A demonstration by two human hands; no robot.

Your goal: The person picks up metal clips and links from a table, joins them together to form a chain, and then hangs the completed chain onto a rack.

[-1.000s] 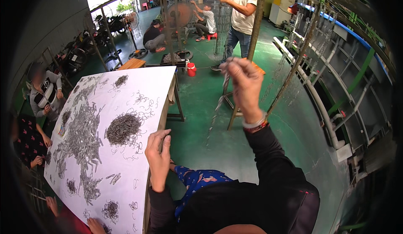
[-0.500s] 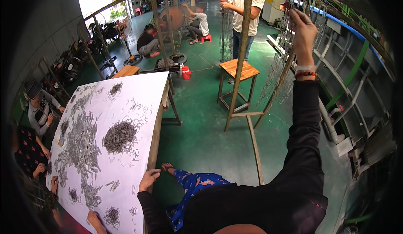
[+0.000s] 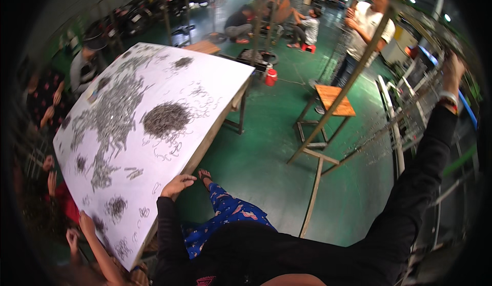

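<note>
My left hand (image 3: 178, 184) is at the near right edge of a white-topped table (image 3: 205, 76), its thumb and fingers drawn together; whatever they may hold is too small to make out. High on the right, my right arm stretches up, and the right hand (image 3: 453, 70) is beside the top rail of a metal rack (image 3: 353, 76). Motion blur hides what its fingers do. Thin metal pieces hang blurred from the rack. On the table lie a dark heap of small bent wire hooks (image 3: 166, 119) and a wide spread of grey metal pieces (image 3: 118, 111).
A wooden-topped stool (image 3: 335, 100) stands behind the rack's slanted post. Another person (image 3: 366, 35) in a white shirt stands beyond it. Other people's hands (image 3: 87, 224) work along the table's left side. A red jug (image 3: 271, 77) and a floor bar (image 3: 311, 199) are on the green floor.
My view has swung, so the table and stool appear shifted right. My right hand now shows farther right and lower, blurred. The left hand stays by the table edge.
</note>
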